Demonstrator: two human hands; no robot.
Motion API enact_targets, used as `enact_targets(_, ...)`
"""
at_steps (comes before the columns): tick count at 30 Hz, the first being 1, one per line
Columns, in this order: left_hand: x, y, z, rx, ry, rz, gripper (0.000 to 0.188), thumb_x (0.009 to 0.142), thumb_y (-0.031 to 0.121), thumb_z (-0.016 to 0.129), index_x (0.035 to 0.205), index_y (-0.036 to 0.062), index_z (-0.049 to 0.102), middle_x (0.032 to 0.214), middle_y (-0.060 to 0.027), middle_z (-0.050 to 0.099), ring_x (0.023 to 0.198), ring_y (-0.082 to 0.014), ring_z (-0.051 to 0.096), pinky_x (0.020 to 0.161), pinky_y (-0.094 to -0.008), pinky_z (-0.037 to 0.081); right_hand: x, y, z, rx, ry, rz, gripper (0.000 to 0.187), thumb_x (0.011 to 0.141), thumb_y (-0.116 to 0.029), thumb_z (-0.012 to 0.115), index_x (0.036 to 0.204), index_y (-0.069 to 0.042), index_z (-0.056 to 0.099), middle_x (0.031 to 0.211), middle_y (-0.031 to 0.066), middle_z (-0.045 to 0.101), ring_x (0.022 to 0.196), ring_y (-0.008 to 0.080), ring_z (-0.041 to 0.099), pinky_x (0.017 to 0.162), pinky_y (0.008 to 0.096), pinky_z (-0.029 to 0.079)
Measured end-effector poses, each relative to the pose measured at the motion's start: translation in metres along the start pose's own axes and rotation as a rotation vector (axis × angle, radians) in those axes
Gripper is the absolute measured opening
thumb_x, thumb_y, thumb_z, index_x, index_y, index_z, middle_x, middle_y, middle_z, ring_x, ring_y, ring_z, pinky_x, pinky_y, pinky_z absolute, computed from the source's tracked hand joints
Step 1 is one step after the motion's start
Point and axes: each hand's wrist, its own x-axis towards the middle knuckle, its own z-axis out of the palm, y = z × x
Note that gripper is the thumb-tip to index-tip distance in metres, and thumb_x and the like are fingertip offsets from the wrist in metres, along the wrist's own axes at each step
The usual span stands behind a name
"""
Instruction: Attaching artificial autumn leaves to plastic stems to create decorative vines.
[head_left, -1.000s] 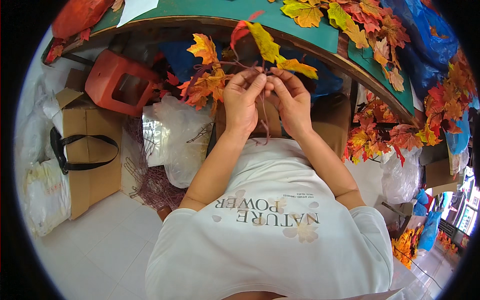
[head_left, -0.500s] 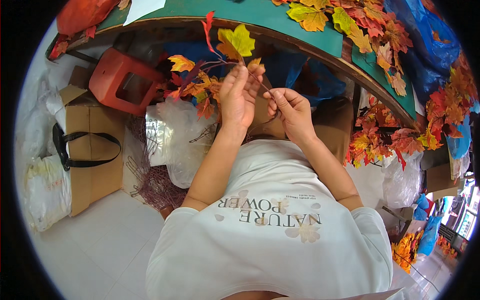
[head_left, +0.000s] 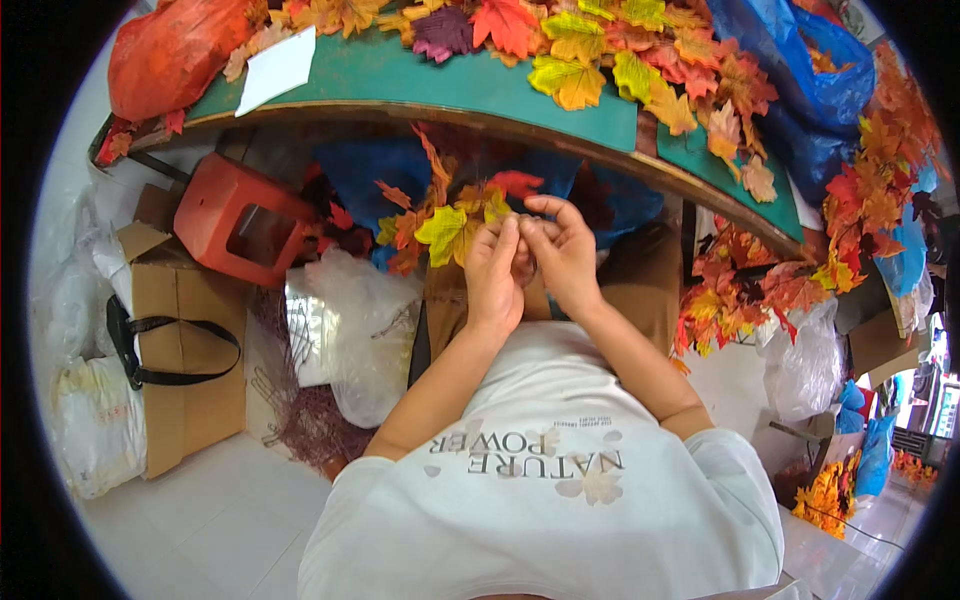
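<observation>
An artificial maple-leaf spray [head_left: 441,236] with yellow-green, orange and red leaves sticks out beyond my hands, under the table's edge. My left hand [head_left: 495,275] is closed on its stem, thumb pressed against the fingers. Close against it, my right hand [head_left: 568,262] pinches at the stem's end with thumb and forefinger, its other fingers bent. The thin stem itself is mostly hidden between the fingertips. Both hands are held above my lap.
Loose maple leaves [head_left: 575,75] lie on the green table [head_left: 370,85], beside a white paper [head_left: 275,72] and a blue bag [head_left: 800,80]. Left of me stand a red stool [head_left: 240,215], a cardboard box [head_left: 190,350], clear plastic bags [head_left: 370,330] and a heap of brown stems [head_left: 305,410].
My hands have come together, the right moving in to the left's fingertips. The leaf spray has turned and lowered. The view has tilted, bringing more of the tabletop into sight.
</observation>
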Motion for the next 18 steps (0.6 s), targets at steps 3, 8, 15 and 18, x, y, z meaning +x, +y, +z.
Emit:
enact_targets(3,0.004,0.007,-0.005,-0.075,-0.106,-0.282,0.019,0.094,0.020,0.050,0.103,0.0053,0.058,0.083,0.0030,0.055,0.070,-0.0052,0.048,0.062,-0.0182,0.040,0.000,-0.003,-0.001,-0.037,-0.008,0.015,0.020,0.088,-0.002,0.055,0.107,-0.001,0.048,0.083,0.0049,0.062,0.068,0.0054,0.058,0.059,0.0183,0.049)
enact_targets(8,0.002,0.013,0.009,-0.037,-0.064,-0.162,0.019,0.094,0.022,0.051,0.102,0.0072,0.058,0.086,0.0005,0.059,0.076,-0.0068,0.056,0.065,-0.0214,0.045,0.017,-0.031,-0.013,-0.738,-0.134,-0.361,0.015,0.084,-0.005,0.063,0.097,0.001,0.060,0.081,0.0064,0.064,0.068,0.0078,0.059,0.059,0.0211,0.048)
enact_targets(15,0.013,0.013,-0.015,0.000,-0.127,-0.157,0.021,0.095,0.014,0.047,0.111,0.0055,0.057,0.079,0.0009,0.053,0.054,-0.0067,0.042,0.048,-0.0181,0.033,0.120,-0.124,-0.053,-1.013,0.222,-0.810,0.013,0.083,-0.010,0.061,0.090,0.000,0.063,0.084,0.0159,0.063,0.076,0.0290,0.061,0.068,0.0346,0.048)
enact_targets(18,0.013,0.013,-0.008,-0.071,-0.102,-0.216,0.026,0.095,0.013,0.047,0.119,0.0081,0.053,0.086,0.0005,0.053,0.061,-0.0069,0.045,0.052,-0.0196,0.034,0.165,-0.144,-0.084,-1.093,0.268,-0.875,0.014,0.083,-0.008,0.059,0.093,0.000,0.063,0.087,0.0175,0.062,0.080,0.0313,0.060,0.071,0.0374,0.047)
